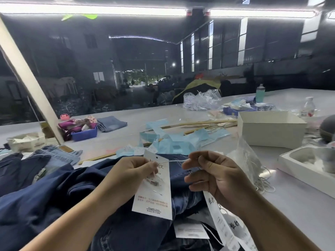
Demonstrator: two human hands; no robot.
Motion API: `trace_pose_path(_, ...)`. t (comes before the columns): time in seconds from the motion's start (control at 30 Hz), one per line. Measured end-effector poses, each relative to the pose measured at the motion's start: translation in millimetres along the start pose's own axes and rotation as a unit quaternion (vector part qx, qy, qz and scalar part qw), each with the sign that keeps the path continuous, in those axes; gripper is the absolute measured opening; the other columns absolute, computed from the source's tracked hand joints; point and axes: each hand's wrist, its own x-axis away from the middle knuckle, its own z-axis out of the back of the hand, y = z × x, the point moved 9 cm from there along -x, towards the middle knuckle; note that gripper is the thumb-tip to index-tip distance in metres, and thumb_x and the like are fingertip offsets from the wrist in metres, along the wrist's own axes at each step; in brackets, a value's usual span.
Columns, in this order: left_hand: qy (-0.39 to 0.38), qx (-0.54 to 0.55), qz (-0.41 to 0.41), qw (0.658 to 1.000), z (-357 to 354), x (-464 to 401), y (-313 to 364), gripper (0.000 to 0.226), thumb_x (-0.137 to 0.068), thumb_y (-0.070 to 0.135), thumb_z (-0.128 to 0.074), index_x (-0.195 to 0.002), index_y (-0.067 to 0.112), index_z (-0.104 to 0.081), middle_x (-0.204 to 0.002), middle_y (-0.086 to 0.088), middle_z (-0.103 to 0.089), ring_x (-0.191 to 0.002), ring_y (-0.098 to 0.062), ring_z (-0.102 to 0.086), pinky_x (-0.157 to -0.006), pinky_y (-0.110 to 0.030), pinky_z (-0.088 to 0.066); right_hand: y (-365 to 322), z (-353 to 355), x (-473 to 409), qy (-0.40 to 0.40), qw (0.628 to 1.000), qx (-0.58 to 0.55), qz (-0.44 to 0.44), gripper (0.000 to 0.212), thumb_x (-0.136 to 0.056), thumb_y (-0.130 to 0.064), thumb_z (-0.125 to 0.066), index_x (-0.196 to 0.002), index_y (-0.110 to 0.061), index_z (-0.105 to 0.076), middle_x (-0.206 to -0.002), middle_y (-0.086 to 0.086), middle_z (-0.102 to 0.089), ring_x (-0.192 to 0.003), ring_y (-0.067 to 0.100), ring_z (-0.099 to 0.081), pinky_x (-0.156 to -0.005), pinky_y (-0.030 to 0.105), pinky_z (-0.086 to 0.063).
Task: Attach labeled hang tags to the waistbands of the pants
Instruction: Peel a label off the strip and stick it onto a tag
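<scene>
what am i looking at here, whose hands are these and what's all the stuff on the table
There is one picture, taken by a wide-angle camera worn on a person's head, looking forward and down, so the two bare hands are that person's own. No machine is involved.

The left hand pinches a white hang tag printed with text. The right hand pinches a thin white string that stretches across to the tag.

Under the hands lie dark blue jeans, with more tags beside them. On the grey table behind are light blue paper strips, a white box, a clear bag of strings and a blue bin.
</scene>
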Motion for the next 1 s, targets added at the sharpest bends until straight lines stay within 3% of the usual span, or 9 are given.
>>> trace_pose_path(0.2, 0.018, -0.042, -0.034, 0.998, -6, -14, 2, 0.015, -0.09, 0.021, -0.069, -0.085, 0.035, -0.072, -0.083, 0.0, -0.075, -0.07, -0.018, -0.072, -0.062, -0.031, -0.058, -20, 26, -1, 0.088, 0.986, 0.113, 0.084, 0.035, -0.068, -0.05, -0.076, -0.08, -0.017, -0.079, -0.079, 0.005, -0.072, -0.074, 0.016, -0.068, -0.058, 0.027, -0.058)
trace_pose_path(0.27, 0.001, -0.01, -0.048, 0.999, -16, -19, 3, 0.033, -0.089, 0.013, -0.07, -0.105, 0.041, -0.063, -0.091, 0.002, -0.075, -0.078, -0.019, -0.073, -0.07, -0.04, -0.061, -31, 39, -1, 0.136, 0.967, 0.171, 0.133, 0.04, -0.066, -0.063, -0.074, -0.076, -0.024, -0.078, -0.087, -0.004, -0.072, -0.085, 0.01, -0.067, -0.077, 0.03, -0.057)
trace_pose_path(0.37, -0.047, 0.045, -0.057, 0.996, -38, -25, 8, 0.073, -0.088, 0.008, -0.07, -0.135, 0.048, -0.031, -0.097, 0.007, -0.076, -0.086, -0.014, -0.074, -0.066, -0.031, -0.061, -42, 51, -3, 0.18, 0.943, 0.226, 0.165, 0.029, -0.072, -0.054, -0.062, -0.073, -0.029, -0.077, -0.1, -0.009, -0.073, -0.101, 0.008, -0.066, -0.093, 0.033, -0.048)
trace_pose_path(0.5, -0.086, 0.065, -0.064, 0.992, -60, -31, 17, 0.104, -0.085, 0.007, -0.072, -0.147, 0.052, -0.002, -0.095, 0.006, -0.076, -0.09, -0.012, -0.073, -0.078, -0.034, -0.058, -24, 64, -8, 0.186, 0.97, 0.117, 0.099, 0.025, -0.078, -0.038, -0.06, -0.075, -0.018, -0.076, -0.079, 0.011, -0.074, -0.068, 0.023, -0.071, -0.061, 0.031, -0.059)
trace_pose_path(0.63, -0.112, 0.106, -0.051, 0.987, -75, -36, 21, 0.11, -0.075, 0.011, -0.075, -0.149, 0.046, -0.002, -0.095, 0.001, -0.076, -0.092, -0.017, -0.073, -0.081, -0.036, -0.058, 2, 66, -19, 0.179, 0.979, 0.089, 0.033, 0.017, -0.085, -0.022, -0.062, -0.078, -0.013, -0.075, -0.061, 0.011, -0.061, -0.041, 0.013, -0.045, -0.037, 0.023, -0.041)
trace_pose_path(0.73, -0.161, 0.168, -0.012, 0.973, -91, -39, 20, 0.1, -0.066, 0.008, -0.072, -0.144, 0.042, -0.02, -0.099, -0.003, -0.076, -0.093, -0.024, -0.073, -0.075, -0.033, -0.059, 20, 64, -29, 0.159, 0.982, 0.107, -0.012, 0.031, -0.1, -0.008, -0.051, -0.083, -0.013, -0.077, -0.064, 0.014, -0.064, -0.04, 0.017, -0.051, -0.037, 0.024, -0.042)
trace_pose_path(0.8, -0.176, 0.195, 0.018, 0.965, -98, -42, 17, 0.077, -0.064, 0.002, -0.073, -0.131, 0.032, -0.05, -0.102, -0.006, -0.076, -0.091, -0.027, -0.073, -0.074, -0.034, -0.059, 28, 57, -35, 0.121, 0.984, 0.125, -0.03, 0.034, -0.101, -0.008, -0.047, -0.091, -0.017, -0.078, -0.082, 0.019, -0.074, -0.061, 0.035, -0.069, -0.056, 0.048, -0.058)
trace_pose_path(0.9, -0.152, 0.148, 0.046, 0.976, -98, -48, 12, 0.023, -0.079, 0.004, -0.075, -0.094, 0.021, -0.077, -0.097, -0.011, -0.075, -0.077, -0.021, -0.07, -0.068, -0.028, -0.055, 27, 49, -42, 0.098, 0.985, 0.142, -0.021, 0.032, -0.098, -0.002, -0.047, -0.094, -0.013, -0.077, -0.091, 0.029, -0.071, -0.077, 0.044, -0.066, -0.077, 0.07, -0.047)
trace_pose_path(1.0, -0.108, 0.108, 0.058, 0.987, -94, -54, 6, 0.014, -0.091, 0.018, -0.067, -0.08, 0.02, -0.076, -0.09, -0.014, -0.074, -0.07, -0.02, -0.067, -0.066, -0.029, -0.054, 23, 45, -44, 0.101, 0.985, 0.143, 0.001, 0.034, -0.099, -0.003, -0.048, -0.089, -0.016, -0.079, -0.084, 0.022, -0.074, -0.069, 0.029, -0.069, -0.06, 0.043, -0.059)
